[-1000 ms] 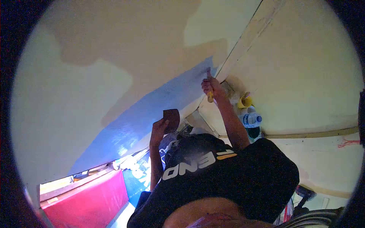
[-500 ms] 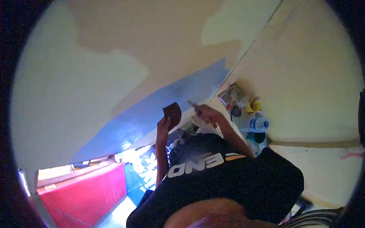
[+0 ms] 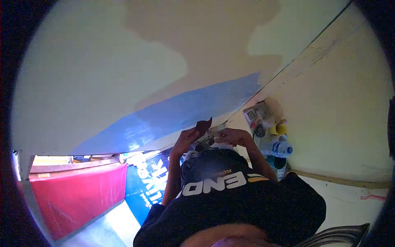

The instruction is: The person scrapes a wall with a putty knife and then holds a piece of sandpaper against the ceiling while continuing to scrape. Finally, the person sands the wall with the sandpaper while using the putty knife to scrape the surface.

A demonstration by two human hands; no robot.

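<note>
My left hand point(image 3: 186, 140) is closed on a dark brown sheet point(image 3: 203, 126), thin and curled at its upper corner; it looks like sandpaper. Close to its right, my right hand point(image 3: 235, 136) has its fingers bent together near the sheet's lower edge. A small pale bit shows at those fingertips, too blurred to name. Both hands are in front of my dark shirt point(image 3: 247, 206), apart from the wall. Beyond them, a long blue painted patch point(image 3: 177, 109) runs along the lower part of the pale wall point(image 3: 103, 82).
At the right corner are a clear plastic bottle point(image 3: 282, 149), a yellow cup point(image 3: 279, 127) and a grey box-like thing point(image 3: 256, 113). A red panel point(image 3: 80, 197) and a blue printed sheet point(image 3: 146, 179) lie lower left. Another wall point(image 3: 337, 103) rises on the right.
My hands have come closer together, the left moving right with the brown sheet, which is now tilted and curled. My right hand has come down. The view has shifted slightly.
</note>
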